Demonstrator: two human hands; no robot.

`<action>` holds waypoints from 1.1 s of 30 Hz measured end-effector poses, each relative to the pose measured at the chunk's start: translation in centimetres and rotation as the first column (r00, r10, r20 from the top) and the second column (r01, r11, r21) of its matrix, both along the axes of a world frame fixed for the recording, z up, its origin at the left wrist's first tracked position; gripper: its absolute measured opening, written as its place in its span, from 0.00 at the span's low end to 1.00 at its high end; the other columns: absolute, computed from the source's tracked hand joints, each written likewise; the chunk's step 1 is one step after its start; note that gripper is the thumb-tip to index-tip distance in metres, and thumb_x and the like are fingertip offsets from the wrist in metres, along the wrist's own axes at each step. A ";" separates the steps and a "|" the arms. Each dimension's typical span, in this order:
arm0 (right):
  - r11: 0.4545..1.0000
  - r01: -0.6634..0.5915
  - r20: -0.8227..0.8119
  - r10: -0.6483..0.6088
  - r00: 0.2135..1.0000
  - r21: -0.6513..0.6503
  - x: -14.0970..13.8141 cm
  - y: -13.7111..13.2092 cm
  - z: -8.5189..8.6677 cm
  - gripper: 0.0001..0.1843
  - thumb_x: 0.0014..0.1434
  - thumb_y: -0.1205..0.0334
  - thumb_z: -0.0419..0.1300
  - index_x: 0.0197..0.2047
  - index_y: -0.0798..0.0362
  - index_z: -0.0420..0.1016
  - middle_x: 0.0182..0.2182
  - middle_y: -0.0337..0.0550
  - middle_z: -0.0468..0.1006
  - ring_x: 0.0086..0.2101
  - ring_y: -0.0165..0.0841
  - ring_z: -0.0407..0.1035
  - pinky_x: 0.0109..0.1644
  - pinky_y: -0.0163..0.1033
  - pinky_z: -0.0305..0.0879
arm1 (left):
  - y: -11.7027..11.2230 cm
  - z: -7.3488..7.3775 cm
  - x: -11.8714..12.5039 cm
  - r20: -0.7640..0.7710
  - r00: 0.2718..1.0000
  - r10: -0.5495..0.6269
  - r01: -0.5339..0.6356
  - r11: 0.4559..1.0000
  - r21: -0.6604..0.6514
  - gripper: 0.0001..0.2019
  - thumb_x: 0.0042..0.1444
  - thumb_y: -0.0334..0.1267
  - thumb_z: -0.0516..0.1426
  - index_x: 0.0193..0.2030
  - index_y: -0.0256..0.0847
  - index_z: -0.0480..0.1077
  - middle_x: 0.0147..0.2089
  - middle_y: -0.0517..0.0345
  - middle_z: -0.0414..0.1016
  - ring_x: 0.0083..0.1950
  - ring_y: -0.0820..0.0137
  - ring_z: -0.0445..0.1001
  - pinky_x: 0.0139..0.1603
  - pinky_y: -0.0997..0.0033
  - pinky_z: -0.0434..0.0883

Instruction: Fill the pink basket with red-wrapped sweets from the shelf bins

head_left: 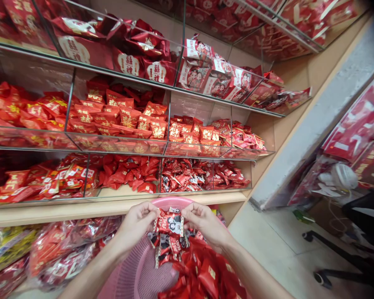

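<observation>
Between my two hands a small red candy packet [171, 223] with a black-and-white figure print is held up by its side edges. My left hand [140, 222] pinches its left end, and my right hand [202, 220] pinches the right end. Below it is a pink mesh basket [148, 270], whose far rim shows behind my fingers. More of the same printed packets [171, 245] lie in the basket under the held one. Plain bright red packets [208, 274] are heaped at its near right side, partly covered by my right forearm.
Shelves with clear glass dividers [118, 143] hold red packets in rows ahead of me. Bulging plastic bags [68, 257] sit under the lowest wooden ledge [106, 204] at left. To the right are a grey pillar [286, 166], tiled floor [268, 241] and a black chair base [336, 253].
</observation>
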State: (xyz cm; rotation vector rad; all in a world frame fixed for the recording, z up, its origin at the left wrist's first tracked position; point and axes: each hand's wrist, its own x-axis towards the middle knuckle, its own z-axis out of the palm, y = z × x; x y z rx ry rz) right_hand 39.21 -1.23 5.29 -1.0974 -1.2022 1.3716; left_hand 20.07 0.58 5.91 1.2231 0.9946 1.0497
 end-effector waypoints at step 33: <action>0.967 0.169 0.406 -0.078 0.910 -0.192 0.3 3.1 -5.8 0.14 0.46 0.58 0.62 0.21 0.53 0.60 0.11 0.29 0.64 0.14 0.26 0.63 0.20 0.32 0.64 | -1.2 -3.6 -8.4 -0.309 0.906 0.288 -0.242 0.953 0.181 0.19 0.41 0.55 0.59 0.31 0.40 0.72 0.36 0.52 0.79 0.39 0.60 0.74 0.42 0.67 0.71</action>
